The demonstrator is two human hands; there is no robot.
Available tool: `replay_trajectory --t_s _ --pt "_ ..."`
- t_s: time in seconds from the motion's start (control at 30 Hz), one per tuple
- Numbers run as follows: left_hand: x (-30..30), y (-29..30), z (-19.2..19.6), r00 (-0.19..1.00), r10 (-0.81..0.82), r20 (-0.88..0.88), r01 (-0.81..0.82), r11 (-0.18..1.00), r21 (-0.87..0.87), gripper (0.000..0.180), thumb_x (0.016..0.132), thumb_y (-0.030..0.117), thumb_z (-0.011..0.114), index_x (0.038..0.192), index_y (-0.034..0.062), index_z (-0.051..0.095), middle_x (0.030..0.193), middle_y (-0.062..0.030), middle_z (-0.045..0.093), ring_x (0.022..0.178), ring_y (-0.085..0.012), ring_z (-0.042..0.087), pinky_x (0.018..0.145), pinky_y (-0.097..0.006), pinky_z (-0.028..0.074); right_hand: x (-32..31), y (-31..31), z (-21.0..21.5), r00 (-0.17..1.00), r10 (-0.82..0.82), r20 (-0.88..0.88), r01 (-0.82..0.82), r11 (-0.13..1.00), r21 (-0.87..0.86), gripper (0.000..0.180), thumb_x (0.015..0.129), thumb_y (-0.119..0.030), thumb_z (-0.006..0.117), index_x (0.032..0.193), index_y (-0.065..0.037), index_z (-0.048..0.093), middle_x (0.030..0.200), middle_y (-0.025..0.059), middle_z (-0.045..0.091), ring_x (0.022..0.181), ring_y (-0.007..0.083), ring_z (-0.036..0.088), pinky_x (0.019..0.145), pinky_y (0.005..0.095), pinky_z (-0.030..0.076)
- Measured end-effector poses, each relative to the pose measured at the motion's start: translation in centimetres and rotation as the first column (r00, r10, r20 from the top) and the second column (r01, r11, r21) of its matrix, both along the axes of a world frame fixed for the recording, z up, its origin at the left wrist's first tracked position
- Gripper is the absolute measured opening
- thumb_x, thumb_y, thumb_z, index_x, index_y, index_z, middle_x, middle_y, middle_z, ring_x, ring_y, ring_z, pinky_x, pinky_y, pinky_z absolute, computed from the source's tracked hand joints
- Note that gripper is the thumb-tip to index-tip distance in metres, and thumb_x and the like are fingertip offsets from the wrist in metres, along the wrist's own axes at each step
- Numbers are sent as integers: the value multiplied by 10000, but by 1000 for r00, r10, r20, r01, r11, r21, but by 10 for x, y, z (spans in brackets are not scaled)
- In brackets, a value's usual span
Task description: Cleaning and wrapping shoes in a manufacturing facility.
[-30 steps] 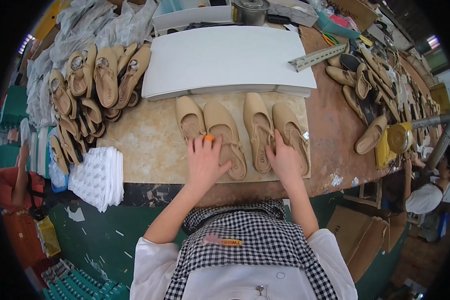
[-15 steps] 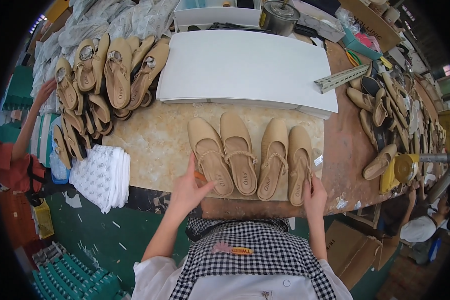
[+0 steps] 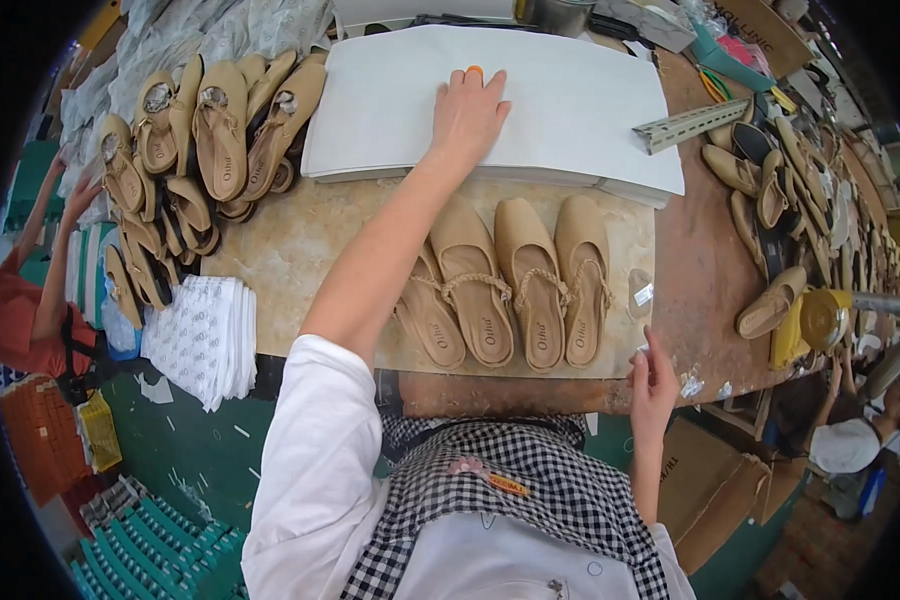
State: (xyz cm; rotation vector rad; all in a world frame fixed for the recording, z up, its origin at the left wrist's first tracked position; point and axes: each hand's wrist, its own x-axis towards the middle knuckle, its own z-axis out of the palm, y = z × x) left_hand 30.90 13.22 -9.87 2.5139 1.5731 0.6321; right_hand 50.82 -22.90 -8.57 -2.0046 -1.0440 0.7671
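Note:
Stretched out over the table, my left hand (image 3: 470, 118) lies on the top sheet of a thick stack of white paper (image 3: 560, 90). Its fingers are apart, and something orange wraps one fingertip. Beneath that forearm stand beige woven slip-on shoes (image 3: 542, 290) with braided straps, several side by side with toes pointing away from me. My arm covers part of the leftmost shoe (image 3: 438, 335). To the right of the row, by the table's front edge, my right hand (image 3: 653, 385) is raised with loosely extended fingers, touching no shoe.
Stuffed beige shoes (image 3: 220, 140) pile up at the left, beside folded printed tissue paper (image 3: 205, 335). A slotted metal bar (image 3: 692, 126) rests on the paper stack's right end. More shoes (image 3: 770, 180) heap at the far right. Another person's arm (image 3: 60, 250) reaches in from the left.
My left hand has let go of the leftmost shoe and moved forward onto the white paper. My right hand has left the rightmost shoe. The shoes now stand closer together.

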Motion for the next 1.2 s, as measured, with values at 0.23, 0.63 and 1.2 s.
replay_trajectory --t_s 0.23,0.63,1.2 --pt "-19 -9 -13 995 6 -100 28 943 333 459 864 327 541 1299 189 496 1190 -146 527 1217 -314 400 989 -684 189 -28 39 39 930 109 -350 13 944 329 526 863 -27 543 1370 -62 406 1137 71 529 931 129 546 764 248 473" --pt "-1 -250 104 392 -800 453 834 517 191 94 710 147 632 715 74 573 971 -128 606 972 -307 580 849 -438 477 -46 37 55 371 254 -893 244 901 358 522 876 -235 576 1336 -38 426 1247 151 521 1124 224 540 903 348 479" --pt "34 -206 34 913 -325 244 345 938 -40 490 897 295 518 1254 -39 484 1162 -206 544 1191 -339 429 1044 -447 291 -6 64 23 965 81 -249 -31 979 201 530 746 -149 692 1213 18 508 1219 190 552 1028 317 601 877 403 480"
